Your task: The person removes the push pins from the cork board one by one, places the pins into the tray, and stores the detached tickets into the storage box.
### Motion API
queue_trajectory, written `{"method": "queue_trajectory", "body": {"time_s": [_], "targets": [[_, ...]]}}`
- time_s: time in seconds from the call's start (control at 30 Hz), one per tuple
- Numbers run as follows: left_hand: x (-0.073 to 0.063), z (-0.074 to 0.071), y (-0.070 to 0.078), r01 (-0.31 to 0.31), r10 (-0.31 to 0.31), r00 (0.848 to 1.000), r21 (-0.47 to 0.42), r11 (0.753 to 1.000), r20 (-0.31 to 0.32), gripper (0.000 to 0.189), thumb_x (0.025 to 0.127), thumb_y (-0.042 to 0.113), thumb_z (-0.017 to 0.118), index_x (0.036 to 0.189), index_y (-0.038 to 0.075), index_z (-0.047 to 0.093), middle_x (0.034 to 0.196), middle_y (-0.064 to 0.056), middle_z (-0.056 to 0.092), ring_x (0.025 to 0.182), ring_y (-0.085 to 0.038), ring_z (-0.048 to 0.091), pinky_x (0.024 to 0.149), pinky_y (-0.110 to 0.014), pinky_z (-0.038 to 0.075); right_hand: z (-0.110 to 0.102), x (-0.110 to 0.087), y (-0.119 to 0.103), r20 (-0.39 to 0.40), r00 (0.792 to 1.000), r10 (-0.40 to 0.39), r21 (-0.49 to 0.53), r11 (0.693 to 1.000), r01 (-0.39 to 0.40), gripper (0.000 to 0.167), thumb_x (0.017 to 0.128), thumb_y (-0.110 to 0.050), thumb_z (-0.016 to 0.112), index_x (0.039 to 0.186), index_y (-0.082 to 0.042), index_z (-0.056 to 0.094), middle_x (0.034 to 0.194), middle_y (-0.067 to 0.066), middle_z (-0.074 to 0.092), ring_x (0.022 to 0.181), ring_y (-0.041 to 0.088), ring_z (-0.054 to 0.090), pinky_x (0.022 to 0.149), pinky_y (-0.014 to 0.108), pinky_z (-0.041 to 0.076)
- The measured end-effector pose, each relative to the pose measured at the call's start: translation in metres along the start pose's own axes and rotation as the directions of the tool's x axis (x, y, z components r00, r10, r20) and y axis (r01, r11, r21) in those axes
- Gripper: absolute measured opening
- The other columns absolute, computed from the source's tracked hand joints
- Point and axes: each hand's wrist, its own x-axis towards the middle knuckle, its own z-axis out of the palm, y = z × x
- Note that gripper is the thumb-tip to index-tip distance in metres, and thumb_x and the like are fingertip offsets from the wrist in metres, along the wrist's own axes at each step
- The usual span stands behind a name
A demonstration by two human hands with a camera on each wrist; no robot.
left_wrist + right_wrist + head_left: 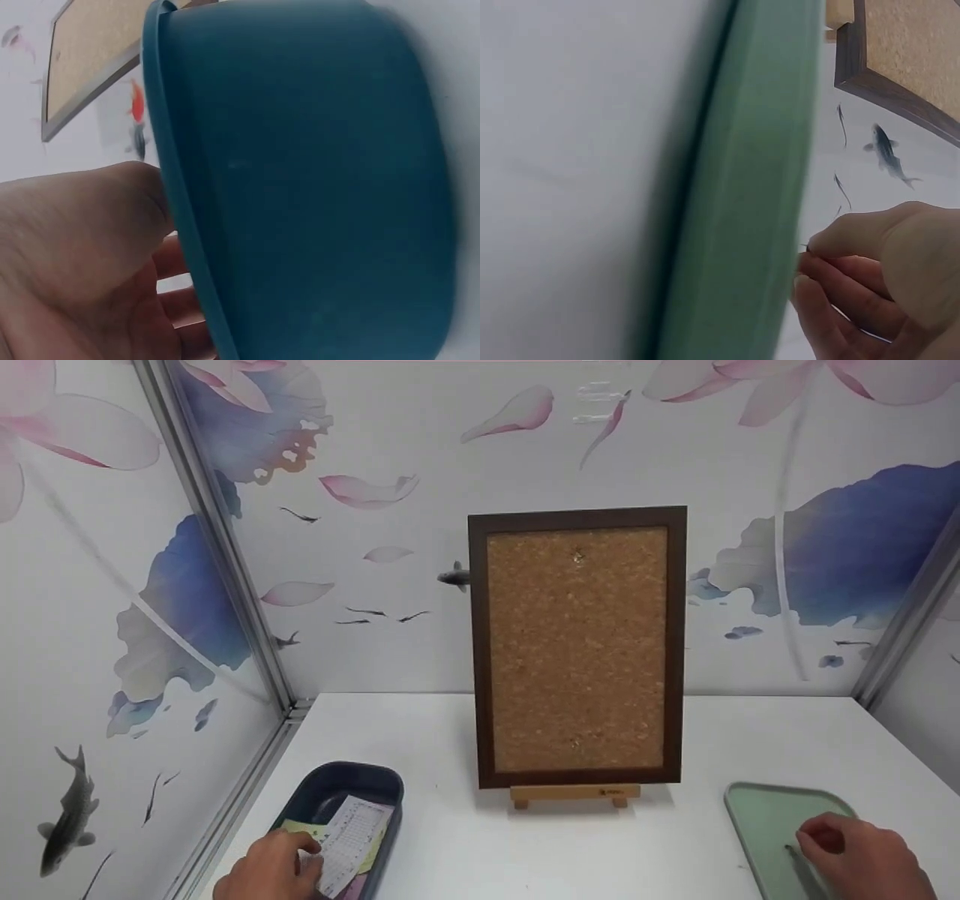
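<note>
My left hand point(274, 866) reaches over the near end of a dark blue bin point(397, 787), its fingers beside a white printed paper slip point(352, 825). Yellow and pink papers lie under that slip. In the left wrist view the bin's wall hides the fingertips, so I cannot tell whether they pinch paper. Above the light green tray point(757, 825), my right hand point(870, 851) pinches a tiny thin pin point(805, 246) between thumb and index finger. Only the pin's fine tip shows.
A cork board point(577, 652) in a dark brown frame stands upright at the middle back, on a small wooden easel point(576, 793). White panels with painted flowers and fish enclose the white table point(570, 855) behind and at the sides.
</note>
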Motion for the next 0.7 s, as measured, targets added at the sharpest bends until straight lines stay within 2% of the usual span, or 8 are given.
{"method": "queue_trajectory", "body": {"time_s": [0.1, 0.2, 0.33, 0.47, 0.53, 0.7], "targets": [[-0.001, 0.000, 0.003, -0.011, 0.011, 1.000, 0.004, 1.000, -0.021, 0.015, 0.093, 0.022, 0.083, 0.105, 0.013, 0.083, 0.085, -0.002, 0.070, 0.067, -0.022, 0.059, 0.059, -0.043, 0.048, 0.001, -0.001, 0.002, 0.061, 0.998, 0.028, 0.003, 1.000, -0.028, 0.014, 0.093, -0.020, 0.080, 0.094, -0.006, 0.079, 0.084, 0.003, 0.078, 0.076, 0.019, 0.070, 0.065, 0.039, 0.054], [-0.005, -0.001, 0.009, -0.042, 0.042, 0.997, -0.003, 0.999, -0.064, 0.012, 0.093, 0.024, 0.083, 0.102, 0.017, 0.084, 0.089, -0.001, 0.068, 0.067, -0.021, 0.056, 0.058, -0.043, 0.046, 0.002, -0.002, 0.002, 0.119, 0.991, 0.053, 0.003, 0.999, -0.054, 0.012, 0.093, -0.020, 0.081, 0.094, -0.008, 0.079, 0.084, 0.000, 0.077, 0.077, 0.017, 0.070, 0.066, 0.041, 0.054], [-0.010, 0.000, 0.024, -0.118, 0.115, 0.982, -0.012, 0.993, -0.148, 0.005, 0.093, 0.023, 0.082, 0.097, 0.020, 0.083, 0.080, 0.002, 0.058, 0.065, -0.017, 0.054, 0.055, -0.040, 0.044, 0.002, -0.003, 0.003, 0.158, 0.985, 0.064, -0.001, 0.998, -0.065, 0.011, 0.093, -0.020, 0.081, 0.094, -0.009, 0.079, 0.082, -0.003, 0.076, 0.077, 0.016, 0.068, 0.066, 0.040, 0.054], [-0.014, 0.003, 0.043, -0.205, 0.198, 0.945, -0.001, 0.979, -0.262, 0.002, 0.092, 0.022, 0.083, 0.090, 0.021, 0.082, 0.075, 0.004, 0.055, 0.060, -0.014, 0.051, 0.049, -0.035, 0.041, 0.002, -0.003, 0.004, 0.183, 0.981, 0.065, 0.000, 0.998, -0.066, 0.014, 0.094, -0.021, 0.081, 0.097, -0.007, 0.080, 0.084, -0.001, 0.076, 0.078, 0.018, 0.070, 0.067, 0.043, 0.055], [-0.016, 0.004, 0.054, -0.249, 0.238, 0.921, 0.005, 0.969, -0.310, 0.005, 0.092, 0.021, 0.083, 0.088, 0.022, 0.081, 0.074, 0.006, 0.055, 0.058, -0.011, 0.050, 0.048, -0.033, 0.039, 0.003, -0.002, 0.005, 0.192, 0.979, 0.064, -0.002, 0.998, -0.065, 0.015, 0.094, -0.021, 0.081, 0.098, -0.007, 0.080, 0.086, 0.000, 0.077, 0.080, 0.018, 0.070, 0.067, 0.043, 0.055], [-0.018, 0.009, 0.078, -0.340, 0.324, 0.866, 0.027, 0.940, -0.382, 0.006, 0.092, 0.021, 0.084, 0.088, 0.023, 0.081, 0.075, 0.010, 0.057, 0.059, -0.005, 0.047, 0.048, -0.027, 0.038, 0.003, 0.001, 0.008, 0.221, 0.973, 0.062, 0.000, 0.998, -0.064, 0.021, 0.095, -0.026, 0.082, 0.104, -0.008, 0.082, 0.092, 0.003, 0.079, 0.084, 0.020, 0.072, 0.068, 0.045, 0.056]]}}
